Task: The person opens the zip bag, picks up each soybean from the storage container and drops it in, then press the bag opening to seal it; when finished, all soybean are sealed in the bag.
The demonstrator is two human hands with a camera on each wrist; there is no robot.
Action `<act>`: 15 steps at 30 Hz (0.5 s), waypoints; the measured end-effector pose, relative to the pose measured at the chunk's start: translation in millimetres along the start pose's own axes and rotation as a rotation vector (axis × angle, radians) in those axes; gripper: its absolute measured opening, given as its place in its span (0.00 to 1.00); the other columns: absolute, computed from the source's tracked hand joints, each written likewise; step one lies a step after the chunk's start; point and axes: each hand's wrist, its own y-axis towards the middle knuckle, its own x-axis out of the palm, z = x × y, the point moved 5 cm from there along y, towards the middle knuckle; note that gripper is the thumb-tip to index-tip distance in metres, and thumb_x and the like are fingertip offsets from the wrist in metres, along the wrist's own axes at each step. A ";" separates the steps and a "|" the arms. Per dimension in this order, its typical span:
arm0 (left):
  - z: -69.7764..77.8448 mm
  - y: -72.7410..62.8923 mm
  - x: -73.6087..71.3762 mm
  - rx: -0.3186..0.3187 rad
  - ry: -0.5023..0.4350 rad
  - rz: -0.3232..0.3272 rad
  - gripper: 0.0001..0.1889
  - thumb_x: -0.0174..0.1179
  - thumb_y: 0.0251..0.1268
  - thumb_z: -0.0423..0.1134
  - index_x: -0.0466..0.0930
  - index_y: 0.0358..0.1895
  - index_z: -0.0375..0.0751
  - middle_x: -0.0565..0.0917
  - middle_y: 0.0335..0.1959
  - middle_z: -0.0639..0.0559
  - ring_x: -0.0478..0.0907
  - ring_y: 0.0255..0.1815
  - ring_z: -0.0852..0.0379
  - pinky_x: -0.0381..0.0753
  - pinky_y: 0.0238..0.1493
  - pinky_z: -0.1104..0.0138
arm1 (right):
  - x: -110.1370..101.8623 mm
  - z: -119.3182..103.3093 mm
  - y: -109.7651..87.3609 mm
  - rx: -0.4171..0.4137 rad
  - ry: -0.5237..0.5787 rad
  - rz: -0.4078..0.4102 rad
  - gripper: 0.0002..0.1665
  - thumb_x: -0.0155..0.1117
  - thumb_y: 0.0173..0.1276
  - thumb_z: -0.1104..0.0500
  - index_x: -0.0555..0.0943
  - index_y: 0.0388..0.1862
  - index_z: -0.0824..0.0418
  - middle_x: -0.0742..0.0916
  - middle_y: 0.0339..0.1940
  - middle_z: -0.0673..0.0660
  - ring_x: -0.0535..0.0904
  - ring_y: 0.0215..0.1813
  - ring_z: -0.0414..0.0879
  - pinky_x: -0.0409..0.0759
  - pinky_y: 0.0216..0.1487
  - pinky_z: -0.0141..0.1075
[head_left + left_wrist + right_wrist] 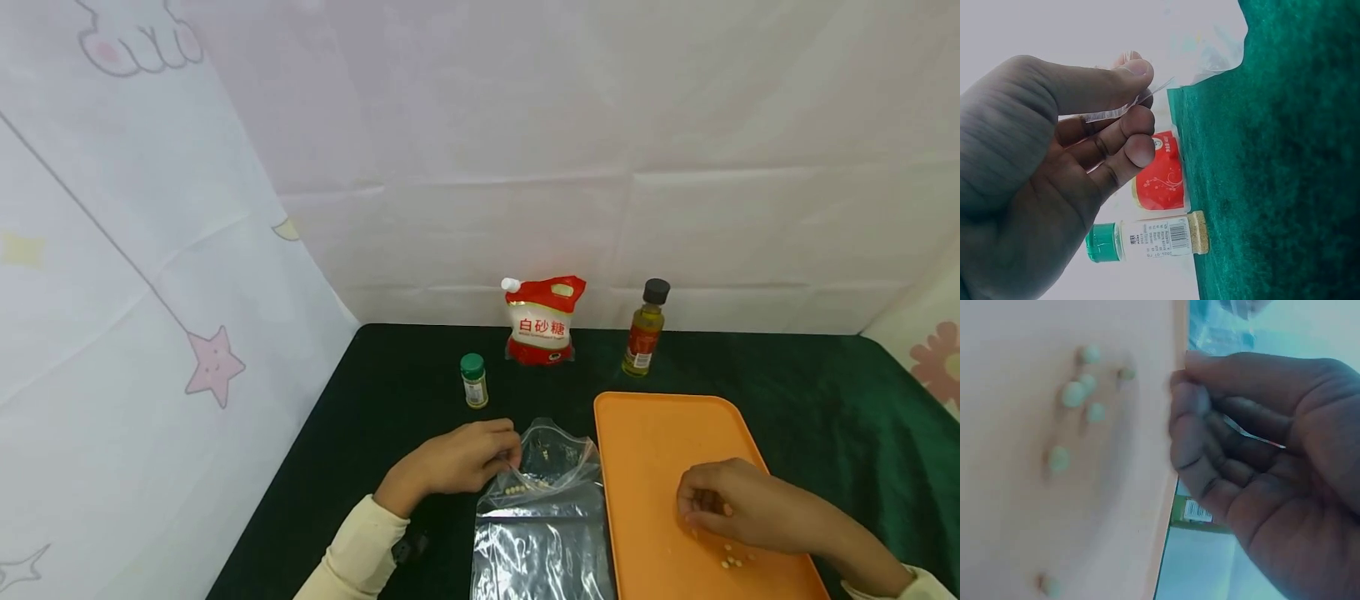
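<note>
Clear plastic was clamped in the left hand (467, 458), and we saw its thumb and fingers pinching the rim of a bag (546, 546) and drawing its mouth up. The right hand (738, 502) was poised over an orange tray (660, 442), its fingers curled in and their tips together with the thumb; we could not tell whether anything sat between them. Near those fingertips we found a loose scatter of small pale beans (1074, 394) on the tray, and we made out more of them through the bag's clear upper part. The bag lay just beside the tray's left edge, and both rested on the worktop (420, 375), which was covered in dark green cloth. Beyond the left hand we noticed a small green-capped jar (474, 385), upright, with tan grains at its base. Further back stood a red and white sugar pouch (542, 327) with a white spout, and to its right, behind the tray, a dark-capped bottle (642, 337) of yellowish liquid. A pale cloth backdrop (480, 125) hung behind everything we saw.
</note>
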 end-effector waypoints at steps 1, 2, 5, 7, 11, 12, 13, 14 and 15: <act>0.4 -0.4 0.3 0.001 -0.001 0.000 0.04 0.61 0.72 0.33 0.79 0.40 0.48 0.73 0.38 0.61 0.70 0.35 0.69 0.74 0.36 0.79 | -1.5 0.4 0.8 -0.005 0.010 0.014 0.03 0.67 0.71 0.55 0.80 0.38 0.46 0.80 0.31 0.39 0.75 0.31 0.33 0.76 0.29 0.30; 0.4 -0.7 0.9 0.001 -0.002 0.000 0.04 0.61 0.72 0.33 0.79 0.40 0.48 0.73 0.38 0.61 0.70 0.35 0.70 0.74 0.36 0.79 | -1.8 0.7 1.6 -0.009 0.018 0.019 0.03 0.67 0.71 0.54 0.80 0.39 0.47 0.81 0.31 0.39 0.75 0.32 0.33 0.77 0.30 0.30; 1.2 -1.8 1.4 0.006 -0.003 0.003 0.04 0.61 0.72 0.33 0.78 0.40 0.49 0.73 0.38 0.61 0.70 0.35 0.70 0.73 0.36 0.79 | 3.7 2.6 5.6 -0.016 0.014 -0.008 0.05 0.68 0.70 0.55 0.79 0.39 0.47 0.79 0.30 0.39 0.74 0.31 0.33 0.76 0.30 0.29; 1.5 -2.5 1.2 0.009 0.003 0.007 0.04 0.61 0.72 0.33 0.78 0.40 0.49 0.73 0.38 0.61 0.70 0.35 0.70 0.73 0.36 0.79 | 9.6 3.1 8.5 -0.013 -0.008 -0.032 0.07 0.69 0.69 0.56 0.78 0.37 0.47 0.77 0.29 0.39 0.73 0.30 0.32 0.75 0.29 0.29; 0.6 -2.3 0.3 0.010 0.012 0.015 0.05 0.61 0.72 0.33 0.78 0.39 0.49 0.73 0.38 0.62 0.70 0.35 0.70 0.73 0.36 0.79 | 15.6 3.3 12.5 0.016 -0.077 -0.043 0.11 0.69 0.68 0.59 0.76 0.34 0.46 0.75 0.28 0.38 0.71 0.29 0.32 0.72 0.29 0.28; 0.3 -2.1 0.1 0.010 0.016 0.015 0.05 0.61 0.72 0.34 0.78 0.39 0.49 0.73 0.38 0.62 0.70 0.35 0.70 0.73 0.36 0.79 | 15.3 3.0 12.6 0.022 -0.082 -0.038 0.11 0.69 0.68 0.59 0.75 0.34 0.46 0.75 0.27 0.38 0.71 0.29 0.32 0.72 0.29 0.28; -0.1 -1.9 -0.1 0.010 0.016 0.016 0.05 0.61 0.72 0.34 0.78 0.39 0.49 0.73 0.38 0.62 0.70 0.35 0.70 0.73 0.36 0.79 | 14.4 2.7 12.4 0.029 -0.079 -0.033 0.11 0.69 0.68 0.59 0.76 0.34 0.46 0.75 0.27 0.38 0.71 0.29 0.32 0.72 0.28 0.29; -0.2 -1.8 -0.4 0.010 0.018 0.015 0.04 0.61 0.72 0.34 0.78 0.39 0.50 0.73 0.38 0.62 0.70 0.35 0.70 0.73 0.36 0.79 | 12.6 2.4 12.2 0.030 -0.081 -0.022 0.11 0.69 0.68 0.59 0.76 0.34 0.46 0.75 0.27 0.38 0.71 0.29 0.32 0.72 0.28 0.29; -0.4 -1.8 -0.7 0.009 0.019 0.015 0.05 0.61 0.72 0.34 0.78 0.39 0.50 0.73 0.38 0.62 0.70 0.35 0.70 0.73 0.36 0.79 | 10.2 2.0 12.2 0.029 -0.084 -0.006 0.10 0.69 0.68 0.59 0.76 0.34 0.46 0.75 0.27 0.39 0.71 0.29 0.32 0.72 0.28 0.29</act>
